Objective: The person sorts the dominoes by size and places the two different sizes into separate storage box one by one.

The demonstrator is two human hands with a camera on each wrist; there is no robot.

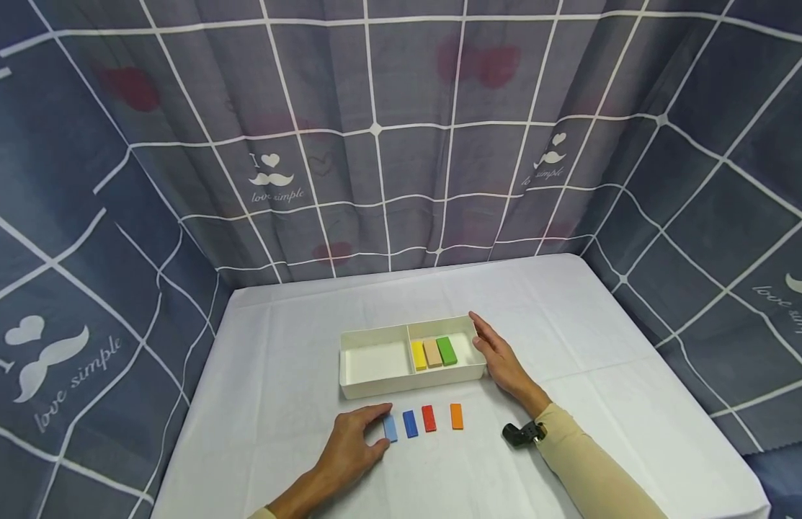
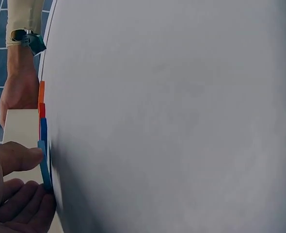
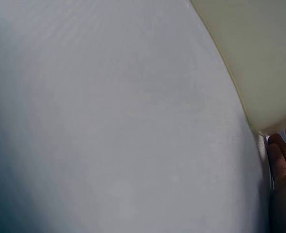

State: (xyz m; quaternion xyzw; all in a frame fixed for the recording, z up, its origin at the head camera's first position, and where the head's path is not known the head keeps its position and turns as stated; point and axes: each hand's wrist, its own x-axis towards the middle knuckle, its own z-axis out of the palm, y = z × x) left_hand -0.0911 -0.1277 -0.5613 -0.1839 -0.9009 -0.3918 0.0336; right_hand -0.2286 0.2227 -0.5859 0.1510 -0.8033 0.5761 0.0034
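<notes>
While the left hand (image 1: pixel 350 445) pinches a light blue block (image 1: pixel 390 428) between its fingers before the box (image 1: pixel 377 360) on the table (image 1: pixel 277 360), dark blue, red and orange blocks (image 1: pixel 429 418) alongside, yellow, tan and green blocks (image 1: pixel 432 353) behind its wall, right hand (image 1: pixel 506 366) at its end, fingers straight

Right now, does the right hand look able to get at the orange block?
Probably yes: the right hand touches the right end of the white box, and the orange block lies nearby, with nothing visible in between.
</notes>
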